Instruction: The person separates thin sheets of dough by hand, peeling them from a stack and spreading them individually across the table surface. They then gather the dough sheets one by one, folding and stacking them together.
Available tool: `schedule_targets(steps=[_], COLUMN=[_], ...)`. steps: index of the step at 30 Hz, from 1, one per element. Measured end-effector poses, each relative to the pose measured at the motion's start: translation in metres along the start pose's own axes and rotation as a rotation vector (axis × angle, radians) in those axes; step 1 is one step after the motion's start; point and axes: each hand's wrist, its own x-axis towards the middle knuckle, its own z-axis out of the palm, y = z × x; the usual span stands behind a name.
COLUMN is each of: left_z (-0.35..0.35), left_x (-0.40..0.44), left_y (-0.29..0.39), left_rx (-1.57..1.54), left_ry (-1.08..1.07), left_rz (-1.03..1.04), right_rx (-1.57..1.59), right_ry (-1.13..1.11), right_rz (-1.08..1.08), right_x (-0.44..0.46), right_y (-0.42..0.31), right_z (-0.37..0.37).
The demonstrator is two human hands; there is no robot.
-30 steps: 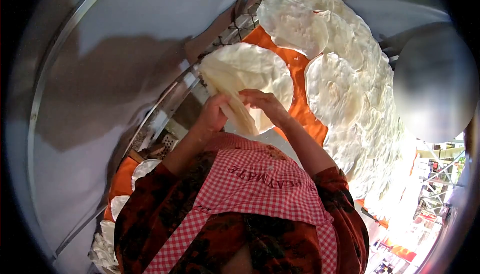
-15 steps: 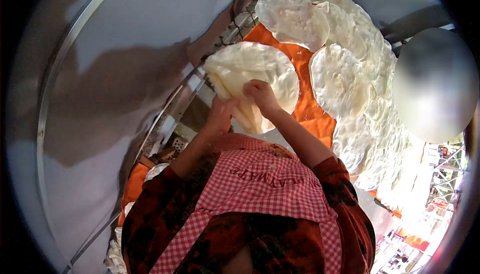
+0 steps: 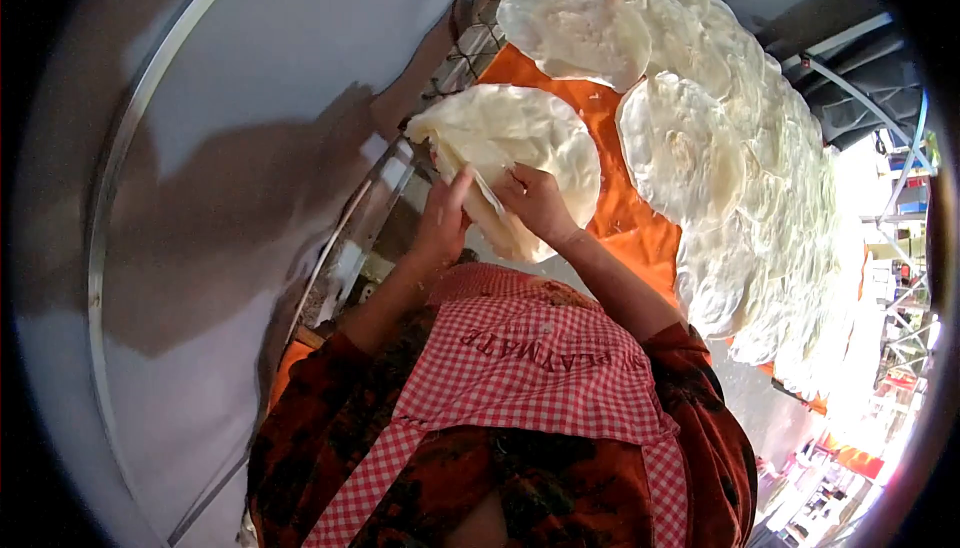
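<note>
The thin round sheet (image 3: 535, 133) is at the left edge of the orange cloth (image 3: 625, 216), its near-left side folded over. The left hand (image 3: 443, 216) grasps that folded edge; the right hand (image 3: 540, 204) has curled fingers against the sheet, its grip unclear. Right of the orange cloth, overlapping pale sheets (image 3: 755, 188) spread out.

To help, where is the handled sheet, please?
In the head view, the sheet is at the left hand and right hand, left of the overlapping sheets.
</note>
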Motion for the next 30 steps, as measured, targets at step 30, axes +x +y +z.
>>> schedule_targets(steps=[30], left_z=[-0.136], left_x=[-0.008], left_y=[-0.048], left_rx=[-0.795], left_ry=[0.431], left_rz=[-0.304], right_rx=[0.015], right_ry=[0.235], right_rz=[-0.125], right_x=[0.284], right_y=[-0.016], right_z=[-0.317])
